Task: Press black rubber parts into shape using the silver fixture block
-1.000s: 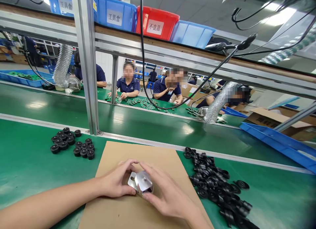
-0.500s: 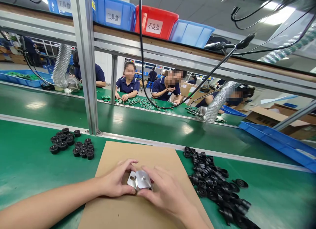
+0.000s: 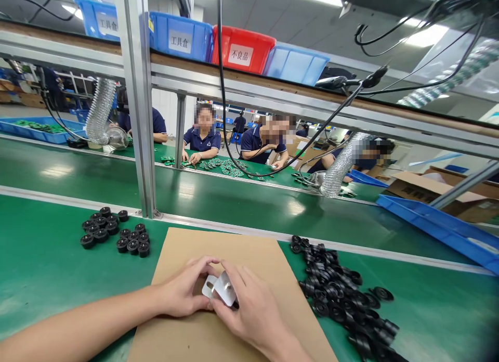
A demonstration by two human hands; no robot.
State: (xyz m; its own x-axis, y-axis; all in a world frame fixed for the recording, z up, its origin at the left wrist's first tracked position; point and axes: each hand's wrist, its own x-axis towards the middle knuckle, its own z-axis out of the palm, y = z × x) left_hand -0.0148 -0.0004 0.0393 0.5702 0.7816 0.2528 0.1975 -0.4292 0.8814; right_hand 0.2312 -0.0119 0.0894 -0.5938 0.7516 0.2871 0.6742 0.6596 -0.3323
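In the head view, both hands meet over a brown cardboard sheet [image 3: 187,247]. My left hand [image 3: 183,289] curls thumb and fingers around a silvery metal bracket [image 3: 208,285] with an oval hole in it. Pinched by my right hand [image 3: 253,305] is a shiny metal plate [image 3: 224,290], tilted and overlapping the bracket's right side. Whether bracket and plate are one joined piece or two, I cannot tell. My right fingers hide the plate's far side and whatever lies beneath it.
Black round parts [image 3: 100,229] stand grouped at left. A heap of black ring-shaped parts [image 3: 335,289] lies at right. An upright metal post [image 3: 140,117] rises behind the cardboard. A blue tray [image 3: 432,232] sits far right. Co-workers sit across the green bench [image 3: 234,195].
The metal plate has tipped in my right hand, which has turned and closed in on it. My left hand stays on the bracket. The camera view has tilted up slightly.
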